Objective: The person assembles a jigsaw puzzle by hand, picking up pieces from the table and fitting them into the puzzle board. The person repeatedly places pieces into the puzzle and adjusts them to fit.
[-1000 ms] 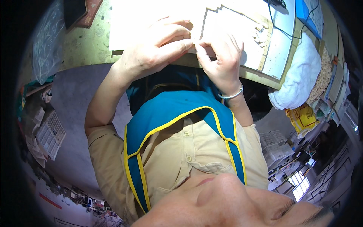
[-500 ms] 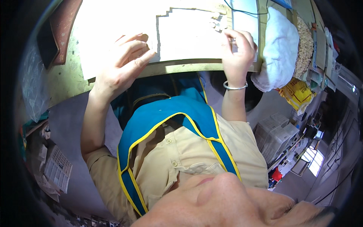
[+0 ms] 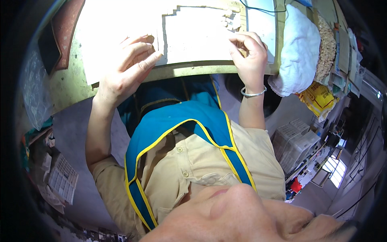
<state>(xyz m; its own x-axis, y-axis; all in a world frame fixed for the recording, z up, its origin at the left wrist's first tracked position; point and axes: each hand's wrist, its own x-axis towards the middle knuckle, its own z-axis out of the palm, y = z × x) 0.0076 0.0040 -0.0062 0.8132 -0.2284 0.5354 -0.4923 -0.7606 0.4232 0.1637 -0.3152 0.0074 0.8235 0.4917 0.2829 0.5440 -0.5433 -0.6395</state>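
Both my hands rest over a glaring white sheet-like surface (image 3: 193, 36) on the worktable. My left hand (image 3: 130, 62) lies at its left part, fingers loosely bent and thumb held apart, beside a dark stepped edge on the white. Nothing shows in its grasp. Across from it, my right hand (image 3: 250, 52), with a silver bangle (image 3: 254, 92) on the wrist, has thumb and forefinger brought close together. Whatever they hold, if anything, is lost in the glare. Just beyond those fingertips lie several small pale pieces (image 3: 230, 20), too washed out to name.
A bundled white cloth (image 3: 296, 52) lies right of the work, with a tan grainy heap (image 3: 324, 48) beyond. A yellow printed bag (image 3: 317, 99) hangs below. A black cable (image 3: 264, 11) crosses the back. A reddish board (image 3: 69, 36) and clear plastic (image 3: 36, 88) are at left.
My right hand has shifted a little to the left, along the small pale pieces. My left hand has moved only very slightly leftward.
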